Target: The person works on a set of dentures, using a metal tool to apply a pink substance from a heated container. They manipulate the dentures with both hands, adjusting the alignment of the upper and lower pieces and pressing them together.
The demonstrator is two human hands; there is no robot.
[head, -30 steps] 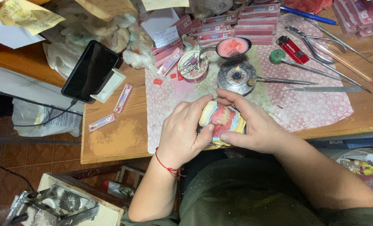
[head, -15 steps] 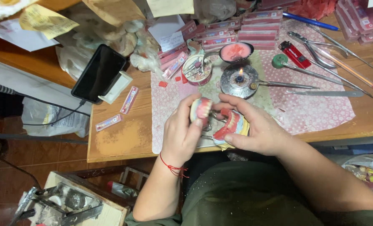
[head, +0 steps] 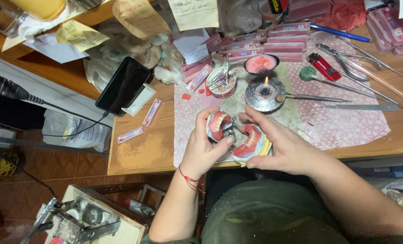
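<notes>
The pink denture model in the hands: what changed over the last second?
The hinged pink-and-white denture model was closed between the hands; now it is swung open, left hand holding one half, right hand the other. The small lit burner and black phone stayed put.

Denture model (head: 235,135): hinge part between the 2 halves too small to make out; lower half's underside hidden by right hand (head: 285,147), upper half's back hidden by left hand (head: 203,151). Right forearm cut off at 4 o'clock edge. Jar w/ yellow contents (head: 41,7) cut at 11 o'clock. Pink boxes (head: 391,27) cut at 2 o'clock. Metal device (head: 75,217) at 7 o'clock blurred, partly cut.
</notes>
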